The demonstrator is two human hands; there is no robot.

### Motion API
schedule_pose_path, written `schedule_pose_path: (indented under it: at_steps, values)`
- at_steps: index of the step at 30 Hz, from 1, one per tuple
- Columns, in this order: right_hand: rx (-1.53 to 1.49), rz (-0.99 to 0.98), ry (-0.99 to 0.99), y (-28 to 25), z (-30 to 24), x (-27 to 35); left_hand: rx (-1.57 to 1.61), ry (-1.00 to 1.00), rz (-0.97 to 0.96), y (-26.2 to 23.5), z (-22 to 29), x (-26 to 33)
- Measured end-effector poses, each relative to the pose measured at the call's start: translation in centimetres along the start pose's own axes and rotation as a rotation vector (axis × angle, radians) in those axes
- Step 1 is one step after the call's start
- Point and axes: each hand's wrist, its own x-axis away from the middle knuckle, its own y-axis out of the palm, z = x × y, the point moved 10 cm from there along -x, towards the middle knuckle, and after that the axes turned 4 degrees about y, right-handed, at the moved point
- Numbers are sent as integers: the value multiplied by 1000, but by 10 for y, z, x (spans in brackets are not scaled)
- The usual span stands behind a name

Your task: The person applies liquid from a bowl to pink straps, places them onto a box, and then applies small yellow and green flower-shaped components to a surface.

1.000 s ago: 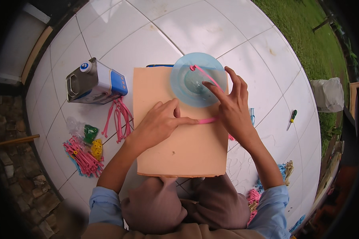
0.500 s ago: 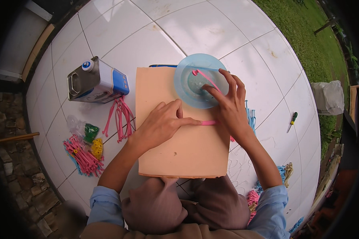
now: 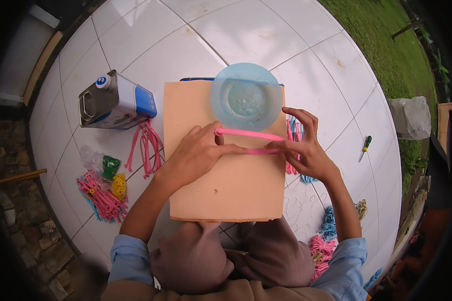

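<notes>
Between my hands a pink flexible strip (image 3: 249, 134) is bent into a flat loop above a peach-coloured board (image 3: 231, 190). My left hand (image 3: 196, 154) pinches it at the left, one end showing between thumb and finger and the index finger lying along the lower run. At the right bend, my right hand (image 3: 309, 150) grips the strip with thumb and fingers, its index finger stretched up near the bowl. That light-blue translucent bowl (image 3: 217, 103) stands at the board's far edge, with a little clear, wet-looking stuff in its bottom.
A metal can (image 3: 120, 103) stands at the left, with pink strips (image 3: 146, 150) beside it. Nearer lie a pink bundle (image 3: 101, 194), a green packet (image 3: 110, 167) and a yellow packet (image 3: 118, 187). Rightward are a screwdriver (image 3: 366, 145) and pink and blue bundles (image 3: 322, 251).
My right hand has drawn the strip's far end out of the bowl and over to my left hand. The strip now forms a loop between both hands.
</notes>
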Motion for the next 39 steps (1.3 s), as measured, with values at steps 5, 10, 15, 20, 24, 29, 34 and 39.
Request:
schedule_pose_path:
  at_steps: [5,10,15,20,24,29,34,39]
  values:
    - [22,47,-14,2,3,6,35,-23,-55,4,-1,-1]
    - [92,61,-46,4,2,10,48,-34,-90,4,-2,-3]
    - [239,82,-111,4,-3,14,29,-33,-140,6,-1,-4]
    - [-25,155,11,-4,7,18,21,-39,-151,6,-1,-2]
    - [-421,219,125,4,25,23,-9,-11,-55,4,1,0]
    - [-364,204,187,9,8,39,-2,-37,-85,6,1,6]
    - [-477,379,215,-24,-8,75,479,-203,-138,-8,18,15]
    - [-875,429,285,-105,-84,90,150,48,584,-136,69,38]
